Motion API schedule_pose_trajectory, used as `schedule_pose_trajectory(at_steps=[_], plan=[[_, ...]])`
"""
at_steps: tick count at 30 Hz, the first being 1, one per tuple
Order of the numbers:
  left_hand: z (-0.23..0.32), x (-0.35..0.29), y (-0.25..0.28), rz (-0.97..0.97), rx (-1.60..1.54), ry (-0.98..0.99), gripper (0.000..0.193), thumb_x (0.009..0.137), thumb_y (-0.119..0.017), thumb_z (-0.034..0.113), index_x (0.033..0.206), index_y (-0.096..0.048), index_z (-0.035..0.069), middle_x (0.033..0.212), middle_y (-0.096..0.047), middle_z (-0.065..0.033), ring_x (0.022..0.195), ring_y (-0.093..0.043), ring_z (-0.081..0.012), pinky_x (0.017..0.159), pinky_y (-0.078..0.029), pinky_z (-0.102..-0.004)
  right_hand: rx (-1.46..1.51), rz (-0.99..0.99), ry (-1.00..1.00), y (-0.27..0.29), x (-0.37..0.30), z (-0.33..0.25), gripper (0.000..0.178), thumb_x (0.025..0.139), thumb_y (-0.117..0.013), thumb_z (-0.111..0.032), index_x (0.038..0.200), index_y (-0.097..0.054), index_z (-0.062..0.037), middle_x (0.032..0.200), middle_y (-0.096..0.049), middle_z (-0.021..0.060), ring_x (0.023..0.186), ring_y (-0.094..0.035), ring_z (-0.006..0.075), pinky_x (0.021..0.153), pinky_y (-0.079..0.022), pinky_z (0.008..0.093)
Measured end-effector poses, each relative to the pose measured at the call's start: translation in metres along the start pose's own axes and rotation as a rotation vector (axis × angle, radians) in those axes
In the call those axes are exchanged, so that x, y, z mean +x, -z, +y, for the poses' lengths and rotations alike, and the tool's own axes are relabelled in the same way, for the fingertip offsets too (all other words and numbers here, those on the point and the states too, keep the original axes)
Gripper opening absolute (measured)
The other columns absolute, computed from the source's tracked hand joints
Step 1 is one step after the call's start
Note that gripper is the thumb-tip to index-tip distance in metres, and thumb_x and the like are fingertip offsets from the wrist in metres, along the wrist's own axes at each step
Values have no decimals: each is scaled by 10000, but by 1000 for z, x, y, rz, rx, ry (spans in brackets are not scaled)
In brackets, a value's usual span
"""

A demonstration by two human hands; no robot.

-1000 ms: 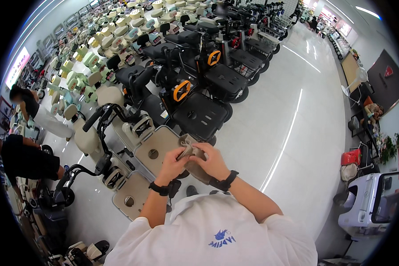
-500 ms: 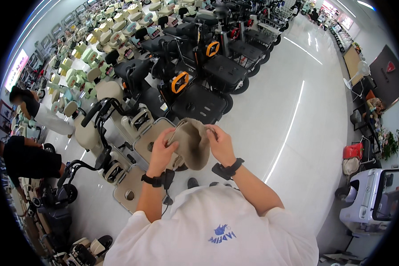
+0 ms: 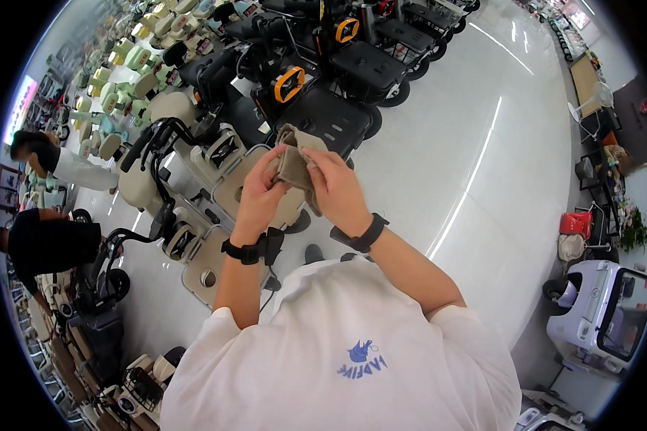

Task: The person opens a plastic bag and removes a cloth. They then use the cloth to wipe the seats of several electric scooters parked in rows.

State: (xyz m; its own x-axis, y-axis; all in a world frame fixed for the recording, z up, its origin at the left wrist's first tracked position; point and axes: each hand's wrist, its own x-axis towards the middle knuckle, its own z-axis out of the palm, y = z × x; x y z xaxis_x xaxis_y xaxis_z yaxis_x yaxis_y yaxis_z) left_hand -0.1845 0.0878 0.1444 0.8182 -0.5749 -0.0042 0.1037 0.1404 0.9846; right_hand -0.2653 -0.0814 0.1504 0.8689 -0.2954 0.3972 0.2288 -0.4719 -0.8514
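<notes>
Both hands hold a grey-brown cloth up in front of my chest, bunched and partly folded. At its left side my left hand pinches it, thumb toward the middle. My right hand grips the opposite side, its fingers bent over the top and covering part of the fabric. Each wrist wears a black strap with a small box on it. Below and left of the cloth are the beige footboards of parked electric scooters.
Black scooters with orange rings stand just beyond my hands, with rows of pale scooters farther back. Two people are at the left among scooters. A light-purple vehicle and a white fan stand at the right.
The cloth hung wide and hollow between my hands; now it is gathered smaller and folded. Both hands have moved farther from my body and closer together. The view has shifted slightly.
</notes>
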Motion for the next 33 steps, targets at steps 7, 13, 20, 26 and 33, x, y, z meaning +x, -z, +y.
schedule_pose_trajectory(at_steps=[7, 13, 20, 26, 33], plan=[[-9, 7, -16, 57, 46, -60, 516, 997, -542, -136, 1504, -534, -43, 1233, -736, -97, 1130, -663, -116, 977, -527, -265, -169, -16, 213, -10, -4, 10, 483, 950, -720, -86, 1402, -610, 42, 1193, -736, 165, 1235, -627, 366, 986, -561, 428], [-8, 4, -22, 128, 310, -69, 378, 987, -634, -71, 1363, -657, -31, 984, -745, -19, 846, -615, -50, 752, -507, -225, -186, -199, 223, 12, -3, 23, 503, 929, -719, -68, 1409, -611, 34, 1172, -747, 153, 1231, -630, 348, 965, -567, 428], [-15, 1, -34, 313, 555, -142, 236, 929, -712, -7, 1162, -742, -3, 957, -755, -70, 723, -586, -49, 648, -482, -242, -7, -123, 17, 25, -4, 37, 526, 952, -659, -30, 1472, -601, -81, 993, -743, 187, 866, -721, 383, 792, -579, 423], [-13, -12, 15, 336, 744, -131, 281, 906, -590, -68, 1171, -656, -5, 1060, -769, -150, 795, -668, -193, 738, -516, -280, -48, -50, -214, 95, 7, 51, 404, 1016, -561, -48, 1420, -553, -67, 984, -717, 260, 938, -686, 493, 794, -546, 536], [10, -38, 21, 195, 1041, -264, 330, 815, -487, -136, 1090, -609, -1, 930, -679, -187, 708, -591, -310, 686, -483, -335, -67, -62, 50, 157, 11, 73, 303, 1037, -452, 58, 1283, -591, -50, 949, -712, 232, 897, -687, 456, 812, -549, 467]])
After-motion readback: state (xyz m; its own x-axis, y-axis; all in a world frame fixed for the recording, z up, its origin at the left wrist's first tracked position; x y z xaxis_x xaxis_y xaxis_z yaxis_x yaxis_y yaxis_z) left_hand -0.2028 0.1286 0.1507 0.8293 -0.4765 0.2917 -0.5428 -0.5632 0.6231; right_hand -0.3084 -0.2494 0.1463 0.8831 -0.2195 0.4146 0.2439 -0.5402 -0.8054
